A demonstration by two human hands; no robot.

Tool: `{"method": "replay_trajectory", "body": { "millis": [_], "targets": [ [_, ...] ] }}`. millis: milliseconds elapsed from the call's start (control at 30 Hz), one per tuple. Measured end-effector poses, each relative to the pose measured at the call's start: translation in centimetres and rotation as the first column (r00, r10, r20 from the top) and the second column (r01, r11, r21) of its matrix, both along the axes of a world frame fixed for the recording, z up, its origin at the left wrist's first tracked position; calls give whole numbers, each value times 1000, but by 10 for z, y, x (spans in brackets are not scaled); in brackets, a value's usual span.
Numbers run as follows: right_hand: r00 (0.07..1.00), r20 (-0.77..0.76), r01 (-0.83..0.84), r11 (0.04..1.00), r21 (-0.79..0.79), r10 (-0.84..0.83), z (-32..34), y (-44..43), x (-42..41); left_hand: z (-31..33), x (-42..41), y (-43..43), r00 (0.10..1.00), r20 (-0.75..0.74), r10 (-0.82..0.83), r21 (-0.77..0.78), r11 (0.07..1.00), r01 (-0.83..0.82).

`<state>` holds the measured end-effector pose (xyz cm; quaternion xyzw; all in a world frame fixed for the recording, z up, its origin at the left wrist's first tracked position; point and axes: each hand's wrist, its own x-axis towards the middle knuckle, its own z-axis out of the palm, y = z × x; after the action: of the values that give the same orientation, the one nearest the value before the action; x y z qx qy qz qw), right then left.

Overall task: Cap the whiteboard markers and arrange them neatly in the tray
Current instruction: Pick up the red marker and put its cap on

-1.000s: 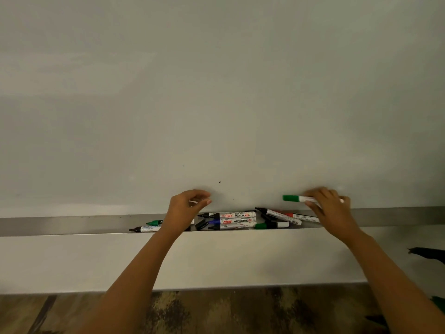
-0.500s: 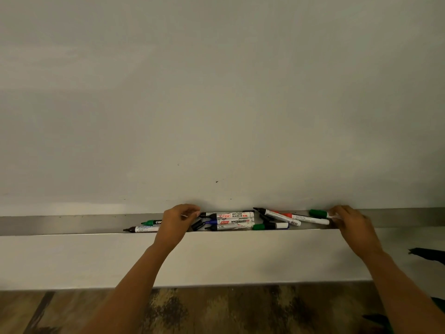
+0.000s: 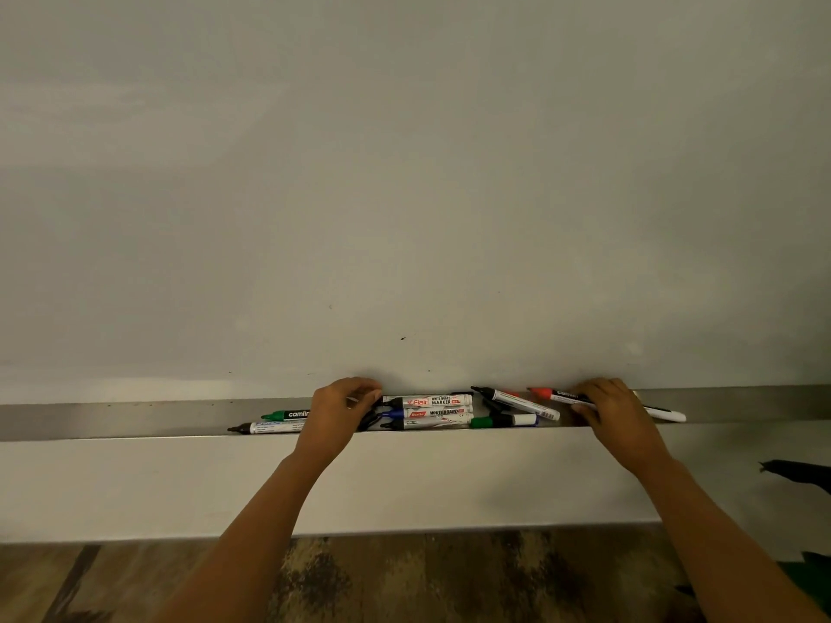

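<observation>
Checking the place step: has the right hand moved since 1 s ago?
Yes. The right hand has dropped: it was in front of the whiteboard above the tray, now it is down at the tray, gripping a red-capped marker.

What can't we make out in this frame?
All head view.
Whether left hand holds anything: hidden by its own curled fingers.
Red marker middle: covered by right hand.
Tray floor: behind its front lip.
Dark thing: cut off at right edge.
Labels: fine print too small.

A blank whiteboard (image 3: 404, 173) hangs above a brown patterned floor (image 3: 404, 577)
</observation>
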<state>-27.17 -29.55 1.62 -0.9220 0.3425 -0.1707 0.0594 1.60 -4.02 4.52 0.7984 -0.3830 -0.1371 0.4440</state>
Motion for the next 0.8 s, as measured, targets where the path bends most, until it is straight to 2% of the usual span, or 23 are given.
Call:
{"method": "replay_trajectory", "body": {
  "millis": [133, 233, 533, 800],
  "targets": [
    [991, 95, 75, 985, 156, -91, 4, 11, -3, 0, 1, -1, 1000, -1, -7, -4, 1000, 7],
    [987, 139, 41, 969, 245, -77, 8, 19, 9, -1, 0, -3, 1000, 4, -12, 15, 1000, 12],
    [978, 98, -189, 981, 44, 184, 9, 35, 46, -1, -4, -4, 999, 18, -31, 33, 999, 31],
    [987, 41, -153, 988, -31, 154, 8, 23, 28, 0, 1, 2, 1000, 5, -21, 41, 999, 20]
  ]
}}
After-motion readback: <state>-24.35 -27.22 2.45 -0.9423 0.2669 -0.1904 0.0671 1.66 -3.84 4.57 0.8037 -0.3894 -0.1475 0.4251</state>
